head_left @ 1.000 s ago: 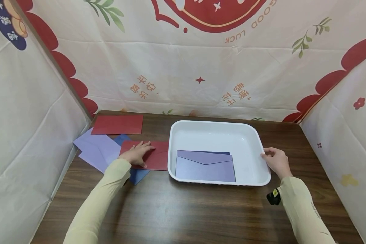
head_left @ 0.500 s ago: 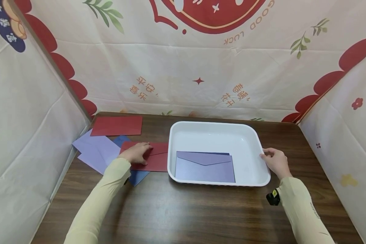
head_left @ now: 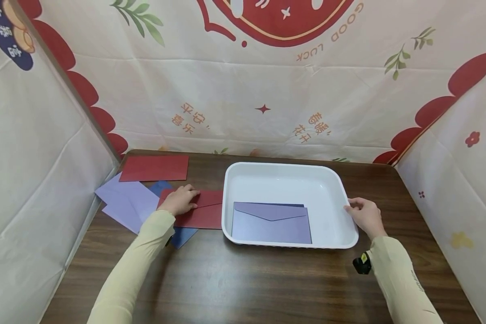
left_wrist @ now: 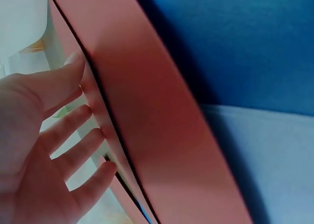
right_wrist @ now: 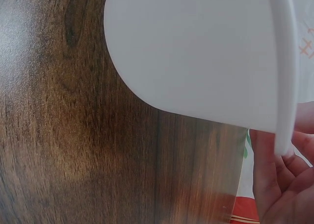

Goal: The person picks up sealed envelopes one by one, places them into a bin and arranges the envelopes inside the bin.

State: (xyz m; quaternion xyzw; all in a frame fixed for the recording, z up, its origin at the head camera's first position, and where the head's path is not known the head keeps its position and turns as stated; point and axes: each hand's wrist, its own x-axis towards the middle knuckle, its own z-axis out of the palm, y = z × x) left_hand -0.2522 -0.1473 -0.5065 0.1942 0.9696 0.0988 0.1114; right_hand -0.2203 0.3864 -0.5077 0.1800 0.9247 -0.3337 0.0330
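My left hand [head_left: 179, 200] rests on a red envelope [head_left: 205, 217] left of the white tray [head_left: 283, 168]. In the left wrist view its fingers [left_wrist: 91, 145] are slightly bent, with the tips at the envelope's flap edge; no grip on the paper shows. Beneath that envelope a blue envelope [head_left: 183, 236] sticks out. My right hand [head_left: 366, 216] pinches the tray's right rim, and the right wrist view shows the thumb and fingers around the rim [right_wrist: 284, 87]. Inside the tray lies a purple envelope [head_left: 271, 227] over a dark blue one [head_left: 291, 205].
Another red envelope [head_left: 155, 168] lies at the table's back left. Overlapping lilac envelopes [head_left: 131, 202] lie beside it, close to the left cloth wall [head_left: 36, 180]. A printed cloth [head_left: 227, 85] hangs behind the brown wooden table [head_left: 243, 283].
My left hand's spread fingers have drawn in toward the thumb on the red envelope, and the hand has shifted slightly. My right hand stays on the tray rim.
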